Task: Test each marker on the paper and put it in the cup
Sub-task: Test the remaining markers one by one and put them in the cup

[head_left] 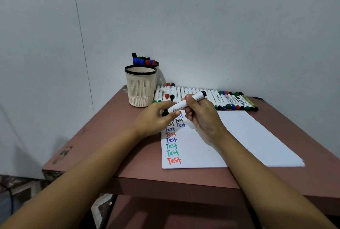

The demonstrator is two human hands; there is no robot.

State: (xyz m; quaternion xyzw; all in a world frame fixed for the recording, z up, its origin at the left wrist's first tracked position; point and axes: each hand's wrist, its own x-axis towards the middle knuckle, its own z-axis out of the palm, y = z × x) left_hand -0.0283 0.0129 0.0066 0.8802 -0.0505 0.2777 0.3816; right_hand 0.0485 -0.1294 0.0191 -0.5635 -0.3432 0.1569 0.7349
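On the paper (248, 137), "Test" is repeating in red, blue, green and black. Just above it I am holding a black marker (181, 104) slanted, my left hand (156, 118) pinching its lower end, my right hand (202, 116) gripping the barrel. The cup (140, 89) is standing beyond.

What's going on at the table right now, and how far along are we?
A person holds a black marker in both hands above the paper. The left hand grips its dark end and the right hand its barrel. Whether the cap is coming off or going on is unclear. The paper already bears a column of coloured "Test" words. Many markers lie in a row by the wall. The rear cup holds several, and nothing shows in the front cup.
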